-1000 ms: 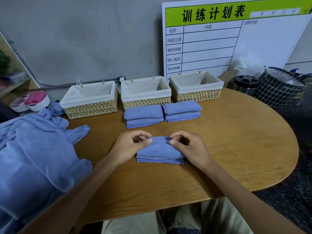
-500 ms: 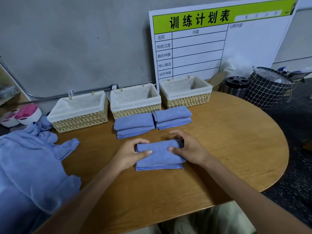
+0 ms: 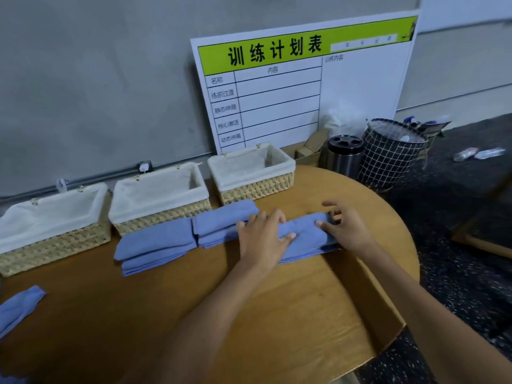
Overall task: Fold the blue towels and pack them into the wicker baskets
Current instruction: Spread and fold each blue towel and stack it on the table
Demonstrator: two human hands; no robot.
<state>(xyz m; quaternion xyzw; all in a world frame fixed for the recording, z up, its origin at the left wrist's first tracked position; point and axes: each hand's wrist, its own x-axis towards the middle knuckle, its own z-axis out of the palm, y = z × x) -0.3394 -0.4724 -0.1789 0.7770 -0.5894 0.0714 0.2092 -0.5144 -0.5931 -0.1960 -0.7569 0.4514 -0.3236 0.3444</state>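
Observation:
Three white-lined wicker baskets stand along the wall: left (image 3: 55,239), middle (image 3: 163,216) and right (image 3: 259,189), all showing only lining. In front of them lie two folded blue towel stacks, one (image 3: 155,245) by the middle basket and one (image 3: 221,220) by the right basket. A third folded towel (image 3: 304,239) lies just right of them. My left hand (image 3: 261,239) covers its left end, fingers curled over the far edge and thumb on top. My right hand (image 3: 347,230) rests on its right end, thumb touching, fingers spread and lifted.
The round wooden table (image 3: 277,314) ends close to the right of my hands. A loose blue towel corner (image 3: 16,309) shows at the left edge. Behind the baskets lean a whiteboard chart (image 3: 304,92), a steel canister (image 3: 345,156) and a wire bin (image 3: 393,153).
The folded towel has moved away from me and to the right, and now lies beside the second stack. My right hand's fingers have lifted off it. The view turned right.

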